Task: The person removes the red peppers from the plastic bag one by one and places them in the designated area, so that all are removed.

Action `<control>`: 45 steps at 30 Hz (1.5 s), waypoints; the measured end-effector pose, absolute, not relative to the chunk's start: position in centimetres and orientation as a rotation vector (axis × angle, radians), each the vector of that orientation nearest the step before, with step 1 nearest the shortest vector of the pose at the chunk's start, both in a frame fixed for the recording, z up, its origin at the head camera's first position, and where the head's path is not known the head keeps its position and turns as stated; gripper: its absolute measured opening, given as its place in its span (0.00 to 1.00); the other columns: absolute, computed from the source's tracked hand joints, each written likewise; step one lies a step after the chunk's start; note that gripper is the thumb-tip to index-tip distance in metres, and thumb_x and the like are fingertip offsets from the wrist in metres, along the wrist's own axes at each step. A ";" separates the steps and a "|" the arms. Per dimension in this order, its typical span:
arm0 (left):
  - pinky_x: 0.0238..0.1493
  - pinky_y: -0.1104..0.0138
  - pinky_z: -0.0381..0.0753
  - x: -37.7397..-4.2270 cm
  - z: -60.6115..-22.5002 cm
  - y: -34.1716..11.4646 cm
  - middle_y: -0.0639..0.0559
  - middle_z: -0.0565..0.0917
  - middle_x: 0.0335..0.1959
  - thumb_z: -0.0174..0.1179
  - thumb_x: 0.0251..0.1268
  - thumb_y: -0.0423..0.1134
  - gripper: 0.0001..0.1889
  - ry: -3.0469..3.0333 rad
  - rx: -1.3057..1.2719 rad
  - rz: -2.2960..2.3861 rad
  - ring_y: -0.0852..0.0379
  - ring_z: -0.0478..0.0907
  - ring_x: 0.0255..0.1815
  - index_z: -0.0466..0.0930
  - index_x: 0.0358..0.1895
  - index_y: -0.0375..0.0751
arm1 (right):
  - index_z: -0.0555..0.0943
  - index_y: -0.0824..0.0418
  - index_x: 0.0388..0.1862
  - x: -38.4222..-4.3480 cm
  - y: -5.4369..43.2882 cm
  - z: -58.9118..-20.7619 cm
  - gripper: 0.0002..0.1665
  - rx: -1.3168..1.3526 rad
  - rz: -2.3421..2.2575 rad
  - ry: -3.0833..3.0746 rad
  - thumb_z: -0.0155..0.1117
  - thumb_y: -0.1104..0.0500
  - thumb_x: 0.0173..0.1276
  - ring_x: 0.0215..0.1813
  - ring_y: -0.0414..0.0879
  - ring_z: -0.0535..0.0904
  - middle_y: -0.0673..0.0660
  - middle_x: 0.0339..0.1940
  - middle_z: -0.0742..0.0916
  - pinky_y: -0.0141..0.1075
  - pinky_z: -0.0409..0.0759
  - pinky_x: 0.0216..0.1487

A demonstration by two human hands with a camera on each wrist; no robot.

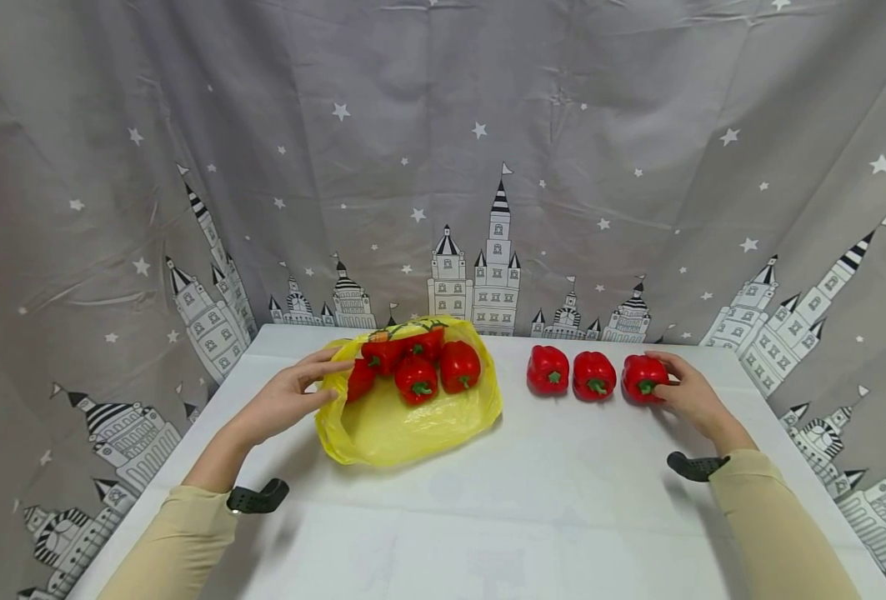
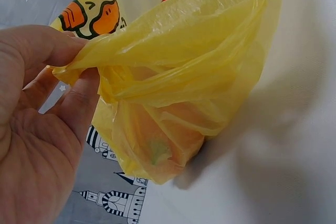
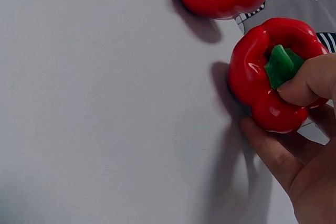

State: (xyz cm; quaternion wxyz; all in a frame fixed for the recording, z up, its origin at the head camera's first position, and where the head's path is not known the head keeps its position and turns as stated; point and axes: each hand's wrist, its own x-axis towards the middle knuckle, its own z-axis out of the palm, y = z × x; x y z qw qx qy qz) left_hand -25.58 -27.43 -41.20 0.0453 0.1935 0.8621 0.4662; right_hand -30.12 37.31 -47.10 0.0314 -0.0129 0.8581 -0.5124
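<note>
My left hand [image 1: 281,402] pinches the rim of a yellow plastic bag [image 1: 420,433] between thumb and fingers; the left wrist view shows the gathered film [image 2: 157,85] up close. Several red bell peppers [image 1: 416,379] lie inside, near the back of the bag, whose mouth faces me. Over on the right, my right hand [image 1: 693,402] grips the rightmost of three red bell peppers in a row. In the right wrist view, the thumb lies by the green stem of this pepper [image 3: 249,74], with fingers along its side.
The other two peppers of the row, a middle one [image 1: 594,376] and a left one [image 1: 548,370], sit between the bag and my right hand. A white cloth covers the table [image 1: 488,525]. A grey curtain [image 1: 412,150] printed with castles and stars hangs behind it.
</note>
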 end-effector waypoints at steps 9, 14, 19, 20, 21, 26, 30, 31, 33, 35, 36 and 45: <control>0.72 0.37 0.60 -25.6 -41.2 -27.4 0.47 0.55 0.83 0.63 0.74 0.43 0.22 2.636 0.592 1.415 0.34 0.56 0.79 0.79 0.69 0.50 | 0.51 0.59 0.84 -30.0 37.4 -47.1 0.45 0.035 -1.472 2.675 0.56 0.69 0.73 0.75 0.76 0.55 0.75 0.79 0.57 0.61 0.74 0.65; 0.72 0.37 0.61 -25.6 -41.3 -27.3 0.47 0.55 0.83 0.63 0.74 0.44 0.22 2.643 0.579 1.408 0.35 0.56 0.79 0.79 0.69 0.51 | 0.48 0.58 0.85 -29.9 37.5 -47.2 0.47 0.032 -1.421 2.681 0.56 0.69 0.72 0.75 0.77 0.54 0.76 0.80 0.55 0.63 0.70 0.67; 0.72 0.37 0.61 -25.6 -41.3 -27.3 0.48 0.55 0.82 0.63 0.73 0.45 0.23 2.653 0.568 1.395 0.37 0.54 0.80 0.79 0.69 0.52 | 0.46 0.56 0.86 -29.9 37.5 -47.3 0.48 0.049 -1.387 2.688 0.56 0.68 0.73 0.75 0.77 0.54 0.76 0.80 0.54 0.65 0.68 0.68; 0.72 0.37 0.61 -25.6 -41.3 -27.3 0.48 0.55 0.82 0.63 0.73 0.44 0.23 2.656 0.567 1.393 0.38 0.53 0.81 0.79 0.69 0.52 | 0.45 0.56 0.86 -29.9 37.4 -47.2 0.49 0.048 -1.383 2.689 0.57 0.68 0.73 0.75 0.77 0.54 0.76 0.80 0.54 0.65 0.68 0.68; 0.72 0.37 0.61 -25.6 -41.3 -27.3 0.48 0.56 0.82 0.63 0.73 0.44 0.23 2.659 0.567 1.391 0.38 0.52 0.81 0.79 0.69 0.52 | 0.45 0.56 0.86 -29.9 37.5 -47.2 0.50 0.048 -1.383 2.688 0.57 0.68 0.73 0.75 0.77 0.54 0.77 0.79 0.55 0.65 0.68 0.68; 0.72 0.37 0.61 -25.6 -41.3 -27.2 0.48 0.56 0.82 0.63 0.74 0.43 0.22 2.657 0.570 1.385 0.39 0.49 0.82 0.78 0.69 0.52 | 0.42 0.56 0.86 -29.6 37.6 -47.0 0.53 0.041 -1.396 2.666 0.59 0.66 0.71 0.74 0.77 0.56 0.78 0.78 0.56 0.64 0.71 0.66; 0.72 0.37 0.61 -25.6 -41.3 -27.2 0.48 0.55 0.82 0.62 0.74 0.42 0.23 2.648 0.566 1.386 0.37 0.52 0.81 0.78 0.70 0.51 | 0.43 0.58 0.86 -29.2 37.9 -46.7 0.53 0.018 -1.408 2.672 0.58 0.66 0.69 0.74 0.77 0.58 0.78 0.79 0.56 0.64 0.73 0.65; 0.72 0.37 0.61 -25.6 -41.3 -27.2 0.48 0.55 0.83 0.62 0.74 0.43 0.23 2.650 0.564 1.385 0.36 0.53 0.81 0.78 0.70 0.51 | 0.43 0.59 0.86 -29.0 38.0 -46.6 0.52 0.014 -1.404 2.686 0.58 0.66 0.69 0.74 0.76 0.58 0.78 0.79 0.57 0.64 0.73 0.65; 0.72 0.37 0.61 -25.7 -41.3 -27.2 0.47 0.55 0.83 0.62 0.74 0.43 0.23 2.654 0.563 1.382 0.36 0.53 0.80 0.78 0.70 0.49 | 0.44 0.62 0.85 -28.7 38.2 -46.4 0.50 -0.001 -1.403 2.714 0.56 0.66 0.70 0.74 0.77 0.58 0.78 0.78 0.58 0.65 0.72 0.65; 0.72 0.37 0.61 -25.7 -41.4 -27.2 0.47 0.55 0.83 0.62 0.74 0.43 0.23 2.651 0.567 1.388 0.35 0.53 0.80 0.77 0.70 0.49 | 0.45 0.65 0.84 -28.4 38.4 -46.1 0.47 -0.011 -1.392 2.747 0.54 0.65 0.72 0.74 0.77 0.58 0.79 0.77 0.59 0.67 0.70 0.66; 0.72 0.37 0.61 -25.7 -41.4 -27.2 0.47 0.55 0.83 0.62 0.74 0.43 0.24 2.648 0.570 1.392 0.35 0.53 0.80 0.77 0.70 0.48 | 0.45 0.66 0.84 -28.3 38.5 -46.0 0.46 -0.019 -1.387 2.765 0.54 0.65 0.73 0.74 0.78 0.58 0.79 0.77 0.59 0.68 0.68 0.67; 0.71 0.38 0.62 -25.8 -41.5 -27.2 0.47 0.55 0.83 0.62 0.74 0.40 0.23 2.644 0.607 1.403 0.35 0.54 0.80 0.77 0.70 0.48 | 0.51 0.69 0.82 -27.4 38.5 -44.8 0.42 -0.120 -1.438 2.909 0.53 0.69 0.73 0.72 0.75 0.63 0.78 0.74 0.66 0.52 0.75 0.65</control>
